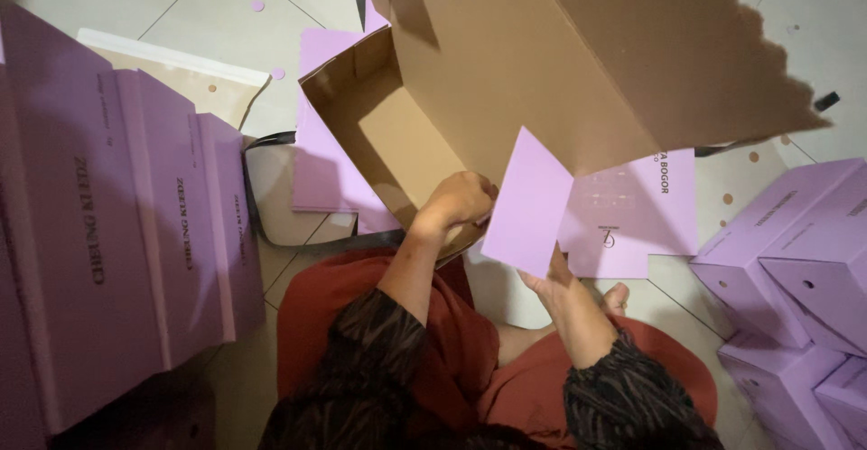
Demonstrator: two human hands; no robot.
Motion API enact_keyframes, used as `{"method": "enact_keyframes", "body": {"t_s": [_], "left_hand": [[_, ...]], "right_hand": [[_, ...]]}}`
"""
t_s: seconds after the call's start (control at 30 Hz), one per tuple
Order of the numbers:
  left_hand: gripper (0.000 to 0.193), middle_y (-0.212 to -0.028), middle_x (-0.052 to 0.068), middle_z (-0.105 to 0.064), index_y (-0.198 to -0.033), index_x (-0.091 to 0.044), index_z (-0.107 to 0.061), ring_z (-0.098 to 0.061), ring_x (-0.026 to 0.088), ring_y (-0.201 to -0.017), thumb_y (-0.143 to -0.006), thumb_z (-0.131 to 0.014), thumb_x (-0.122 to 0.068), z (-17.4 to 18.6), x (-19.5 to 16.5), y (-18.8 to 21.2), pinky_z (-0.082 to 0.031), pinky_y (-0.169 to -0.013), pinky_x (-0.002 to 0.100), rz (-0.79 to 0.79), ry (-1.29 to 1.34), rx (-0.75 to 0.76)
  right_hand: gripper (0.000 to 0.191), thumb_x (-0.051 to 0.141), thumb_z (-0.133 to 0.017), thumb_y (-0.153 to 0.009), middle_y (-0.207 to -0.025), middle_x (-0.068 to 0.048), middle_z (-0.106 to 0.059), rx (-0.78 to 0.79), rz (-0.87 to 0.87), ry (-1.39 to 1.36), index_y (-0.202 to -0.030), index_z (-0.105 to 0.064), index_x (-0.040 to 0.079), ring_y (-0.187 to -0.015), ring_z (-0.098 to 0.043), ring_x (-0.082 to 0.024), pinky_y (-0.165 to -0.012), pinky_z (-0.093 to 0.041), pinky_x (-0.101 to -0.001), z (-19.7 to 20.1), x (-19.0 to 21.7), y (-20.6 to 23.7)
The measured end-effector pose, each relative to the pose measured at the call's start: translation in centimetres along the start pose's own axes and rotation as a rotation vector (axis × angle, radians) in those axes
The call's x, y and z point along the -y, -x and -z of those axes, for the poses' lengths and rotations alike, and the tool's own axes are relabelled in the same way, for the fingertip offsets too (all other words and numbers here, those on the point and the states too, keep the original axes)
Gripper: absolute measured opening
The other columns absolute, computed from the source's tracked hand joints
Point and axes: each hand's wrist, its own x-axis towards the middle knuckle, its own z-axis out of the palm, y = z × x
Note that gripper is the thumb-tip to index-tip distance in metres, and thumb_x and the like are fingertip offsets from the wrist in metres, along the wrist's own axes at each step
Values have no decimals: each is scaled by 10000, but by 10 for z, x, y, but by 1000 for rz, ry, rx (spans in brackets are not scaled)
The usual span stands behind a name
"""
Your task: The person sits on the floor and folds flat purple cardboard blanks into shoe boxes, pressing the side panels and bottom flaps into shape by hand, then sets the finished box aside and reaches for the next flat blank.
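Observation:
I hold up a large flat box blank, brown on the inside [542,53] and lilac on the outside. My left hand [459,199] grips its folded edge near the brown open corner [379,125]. My right hand [553,280] pinches the lower edge of a lilac flap [528,202] that tilts toward me. A lilac panel with dark print [646,206] hangs just behind that flap. My red trousers and dark patterned sleeves fill the bottom of the view.
A stack of flat lilac blanks [117,224] lies at the left. Folded lilac boxes [795,269] are piled at the right. More lilac sheets [325,161] and a beige envelope [181,75] lie on the tiled floor, with small paper dots scattered about.

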Motion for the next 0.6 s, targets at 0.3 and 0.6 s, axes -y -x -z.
{"method": "enact_keyframes", "body": {"t_s": [0.3,0.6], "left_hand": [[275,-897,144,-789,-1030,-106,-760,-757,282,-845,-782,-647,-144,3,3,3,-572,-801,382,-85,45,31],[232,-921,141,-764,-1020,-83,-752,-743,305,-900,-852,-698,-232,-15,8,-3,-563,-842,401,-234,-10,-149]], "right_hand": [[334,229,-637,-975,-1052,-98,-695,56,25,226,-1236,-630,21,-900,-698,-181,-719,-617,-329,-32,27,7],[295,224,-644,-988,-1030,-75,-683,107,83,278,-1214,-631,34,-882,-675,-166,-710,-589,-316,-17,22,0]]}}
